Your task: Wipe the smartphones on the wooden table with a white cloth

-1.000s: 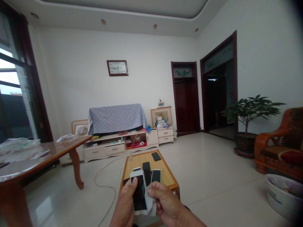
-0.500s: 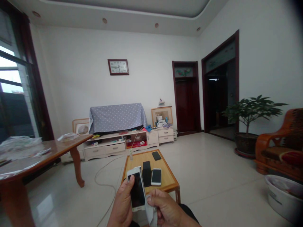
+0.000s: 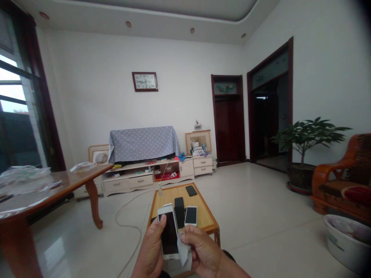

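Note:
My left hand is closed around a white smartphone, its thumb lying on the front near the upper left edge. The phone's dark screen faces me. Pinched in my right hand is a pale grey cloth or wipe, which touches the phone's lower right edge. Just beyond my hands stands a small wooden table. On it lie a white phone with a dark screen, a black oblong item and, farther back, a dark phone. A small clear bottle stands at the far left corner.
A larger wooden table with plastic bags is on the left. A cable runs over the floor. A white TV cabinet stands along the wall. To the right are a potted plant, a wooden armchair and a white bucket.
The held phone has shifted slightly right and stands a little more upright. My right hand and the cloth have moved slightly up along its edge, now overlapping the lower end of the white phone.

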Motion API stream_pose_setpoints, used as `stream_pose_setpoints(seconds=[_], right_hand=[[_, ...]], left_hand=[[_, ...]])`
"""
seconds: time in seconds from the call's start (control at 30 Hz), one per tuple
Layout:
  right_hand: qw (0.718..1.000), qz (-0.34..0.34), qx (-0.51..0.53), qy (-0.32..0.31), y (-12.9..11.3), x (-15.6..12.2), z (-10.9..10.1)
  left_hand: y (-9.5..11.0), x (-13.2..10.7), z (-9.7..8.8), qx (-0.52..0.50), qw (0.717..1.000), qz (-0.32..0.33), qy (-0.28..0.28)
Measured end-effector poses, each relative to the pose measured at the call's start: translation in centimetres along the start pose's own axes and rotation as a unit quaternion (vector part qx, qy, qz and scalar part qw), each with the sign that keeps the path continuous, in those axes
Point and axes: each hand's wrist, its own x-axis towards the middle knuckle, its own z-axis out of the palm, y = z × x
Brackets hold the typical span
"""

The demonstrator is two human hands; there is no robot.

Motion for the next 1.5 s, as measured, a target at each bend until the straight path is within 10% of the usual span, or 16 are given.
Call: stream_pose_setpoints(seconds=[0.37, 0.67, 0.93, 1.23, 1.5], right_hand=[[0.998, -0.054, -0.023, 0.009, -4.3, 1.6, 1.9], [0.993, -0.012, -0.104, 0.052, -0.8, -0.4, 2.5], [0.989, -0.086, -0.107, 0.058, -5.3, 2.1, 3.6], [0.992, -0.009, -0.116, 0.052, -0.3, -0.1, 2.6], [0.991, -0.078, -0.086, 0.061, -5.3, 1.9, 2.9]], left_hand=[[-1.9, 0.9, -0.3, -0.056, 0.997, -0.029, -0.036], [-0.1, 1.3, -0.9, -0.057, 0.996, -0.073, 0.007], [-1.1, 1.3, -0.8, -0.031, 0.999, -0.025, -0.033], [-0.1, 1.3, -1.7, -0.036, 0.999, -0.036, -0.006], [-1.1, 1.0, -0.5, 0.010, 0.998, -0.016, -0.059]])
